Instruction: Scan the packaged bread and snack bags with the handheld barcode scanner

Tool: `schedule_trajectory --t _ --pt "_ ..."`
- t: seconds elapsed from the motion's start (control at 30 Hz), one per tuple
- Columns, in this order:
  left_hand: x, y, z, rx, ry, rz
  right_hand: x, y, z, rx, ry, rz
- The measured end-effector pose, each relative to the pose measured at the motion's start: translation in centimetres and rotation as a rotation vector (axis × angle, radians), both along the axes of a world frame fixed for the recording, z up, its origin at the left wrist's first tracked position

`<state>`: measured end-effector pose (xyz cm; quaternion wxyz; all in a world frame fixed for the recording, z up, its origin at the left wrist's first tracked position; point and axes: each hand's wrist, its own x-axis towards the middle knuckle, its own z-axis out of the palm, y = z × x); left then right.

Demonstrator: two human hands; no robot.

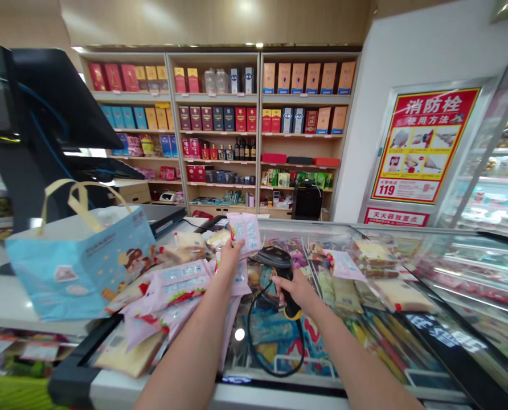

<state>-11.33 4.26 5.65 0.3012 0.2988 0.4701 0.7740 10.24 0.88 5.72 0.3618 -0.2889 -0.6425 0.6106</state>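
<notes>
While the left hand (230, 259) lifts a pink-and-white packet (244, 232) into view, its grip closed firmly on the lower part, the right hand (291, 289) is clenched around a black handheld barcode scanner (278, 263) with a yellow base. And look at that, the scanner's head sits just beside the packet, near but not touching it! Both hands are working out over a glass-topped freezer case (322, 232), with a coiled black cable (254, 336) looping down from the scanner across the glass.

Right below the left hand, a heap of more pink-and-white packets (168, 293) spills across the near right corner of the white checkout bench (6, 302), and a plastic-wrapped bakery pack (128, 356) lies at its near edge. Over on the left side of the bench, a light-blue paper gift bag (81, 265) with yellow handles leans beside the heap, and a black checkout monitor (53, 97) looms above it.

Under the glass, colourful packaged foods crowd the freezer case. Further back, wooden shelves (215, 97) carry rows of red, blue and tan gift boxes, along with bottles. To the right, a red-and-yellow fire hydrant instruction poster (425, 145) hangs on the white wall, next to a chilled display case (493, 193).
</notes>
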Motion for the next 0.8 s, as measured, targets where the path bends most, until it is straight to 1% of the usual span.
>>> schedule_trajectory --t 0.2,0.33,0.47,0.57,0.63,0.7,0.8 --pt "0.29 -0.26 -0.06 0.005 0.033 0.003 -0.24 -0.52 -0.11 -0.024 -0.012 0.006" --pt "0.37 -0.39 0.01 0.013 0.054 -0.021 -0.40 -0.55 -0.40 -0.018 -0.010 0.013" --pt "0.55 -0.48 0.08 -0.002 0.088 0.003 -0.52 -0.51 -0.58 -0.020 -0.013 0.026" --pt "0.63 -0.41 0.08 -0.015 0.073 0.028 -0.54 -0.58 -0.50 -0.008 -0.007 0.023" --pt "0.54 -0.31 0.05 -0.019 0.056 0.017 -0.57 -0.66 -0.38 -0.002 -0.011 0.020" --pt "0.35 -0.24 0.02 -0.022 0.048 0.001 -0.68 -0.68 -0.31 -0.012 -0.016 0.020" --pt "0.13 -0.20 0.09 -0.042 0.092 0.023 -0.84 -0.38 -0.32 -0.049 0.002 0.003"
